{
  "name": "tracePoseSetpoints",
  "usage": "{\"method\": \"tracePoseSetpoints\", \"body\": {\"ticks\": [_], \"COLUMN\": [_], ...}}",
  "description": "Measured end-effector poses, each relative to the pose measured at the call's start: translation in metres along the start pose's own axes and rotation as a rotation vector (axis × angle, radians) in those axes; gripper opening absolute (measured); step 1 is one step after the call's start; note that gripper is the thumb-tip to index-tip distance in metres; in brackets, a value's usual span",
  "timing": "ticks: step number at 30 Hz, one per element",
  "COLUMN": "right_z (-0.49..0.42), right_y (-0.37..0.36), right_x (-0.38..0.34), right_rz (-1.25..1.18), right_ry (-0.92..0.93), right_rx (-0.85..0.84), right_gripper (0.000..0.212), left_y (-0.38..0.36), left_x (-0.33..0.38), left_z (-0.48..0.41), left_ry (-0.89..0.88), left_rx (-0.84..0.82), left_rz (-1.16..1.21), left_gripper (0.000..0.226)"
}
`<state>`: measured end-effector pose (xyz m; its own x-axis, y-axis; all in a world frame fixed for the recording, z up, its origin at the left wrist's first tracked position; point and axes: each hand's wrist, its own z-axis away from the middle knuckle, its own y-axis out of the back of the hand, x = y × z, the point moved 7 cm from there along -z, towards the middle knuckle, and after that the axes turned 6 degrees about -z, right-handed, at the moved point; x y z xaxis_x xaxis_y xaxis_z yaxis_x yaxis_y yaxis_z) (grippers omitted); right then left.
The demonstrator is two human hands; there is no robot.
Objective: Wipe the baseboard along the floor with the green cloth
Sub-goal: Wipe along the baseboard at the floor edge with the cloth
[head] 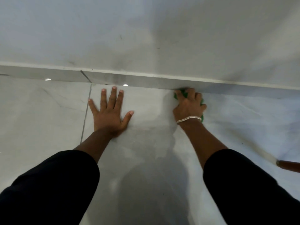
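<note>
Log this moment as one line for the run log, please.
step: wiping baseboard | right hand: grip on green cloth, at baseboard foot | left hand: flat on floor, bracing

green cloth [184, 93]: mostly hidden under right hand [189, 105] | brown object [289, 166]: cut off

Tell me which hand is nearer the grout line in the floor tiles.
Left. The left hand lies flat on the floor with its little finger almost over the grout line. The right hand is well off to the right, pressing the green cloth against the baseboard.
</note>
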<state>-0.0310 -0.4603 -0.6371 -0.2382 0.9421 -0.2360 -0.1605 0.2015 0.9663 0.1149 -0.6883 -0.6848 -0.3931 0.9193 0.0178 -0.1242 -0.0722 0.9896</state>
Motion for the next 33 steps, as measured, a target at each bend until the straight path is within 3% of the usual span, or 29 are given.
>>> {"method": "tracePoseSetpoints", "body": {"ticks": [5, 10, 15, 17, 20, 22, 28, 31, 33], "right_z": [0.008, 0.017, 0.009, 0.01, 0.035, 0.038, 0.007, 0.018, 0.019], "right_y": [-0.005, -0.031, -0.014, 0.006, 0.023, 0.016, -0.016, -0.034, -0.037], "right_x": [-0.01, -0.109, -0.08, -0.044, 0.01, 0.022, -0.055, -0.11, -0.118], "right_rz": [-0.032, -0.094, -0.238, -0.493, -0.903, -1.083, -1.466, -1.6, -1.661], "right_ry": [-0.227, -0.016, 0.172, 0.039, -0.386, -0.654, -0.983, -1.02, -1.057], "right_rx": [0.025, -0.033, -0.058, 0.143, 0.589, 0.697, 0.466, 0.302, 0.279], "right_gripper": [0.056, 0.052, 0.051, 0.045, 0.036, 0.034, 0.027, 0.026, 0.026], "left_y": [-0.003, -0.005, -0.003, -0.002, -0.004, -0.005, -0.002, -0.003, -0.003], "left_x": [0.0, -0.001, -0.001, -0.001, 0.0, 0.0, 0.0, 0.0, 0.0], "left_z": [-0.002, -0.002, -0.002, -0.002, -0.003, -0.003, -0.002, -0.003, -0.003], "left_ry": [0.006, 0.005, 0.008, 0.0, -0.007, -0.007, -0.009, -0.009, -0.009], "left_rx": [0.002, -0.015, -0.018, 0.0, 0.005, 0.004, -0.005, -0.033, -0.035], "left_rz": [-0.019, -0.029, -0.015, -0.008, -0.016, -0.025, -0.024, -0.035, -0.037], "left_gripper": [0.084, 0.086, 0.086, 0.085, 0.085, 0.085, 0.087, 0.088, 0.089]}}
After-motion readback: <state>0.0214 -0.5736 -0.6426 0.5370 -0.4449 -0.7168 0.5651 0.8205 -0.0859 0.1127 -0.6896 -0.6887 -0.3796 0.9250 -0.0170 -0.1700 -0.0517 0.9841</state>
